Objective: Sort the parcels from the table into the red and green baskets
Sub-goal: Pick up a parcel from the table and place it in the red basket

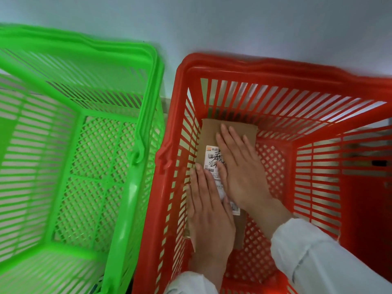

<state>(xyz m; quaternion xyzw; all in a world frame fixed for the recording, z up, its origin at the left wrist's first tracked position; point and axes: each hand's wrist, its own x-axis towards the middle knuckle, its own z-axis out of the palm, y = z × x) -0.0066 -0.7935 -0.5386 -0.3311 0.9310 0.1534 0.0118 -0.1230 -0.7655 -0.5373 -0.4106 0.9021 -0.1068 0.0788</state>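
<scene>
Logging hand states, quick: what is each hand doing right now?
Left hand: open, flat on the cardboard parcel in the red basket.
Right hand: open, flat on the same parcel.

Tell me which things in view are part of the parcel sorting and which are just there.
Part of the job: brown parcel with its shipping label, red basket holding it, green basket, left hand, right hand, both flat on the parcel.

Just there: the pale wall behind, white sleeves.
</scene>
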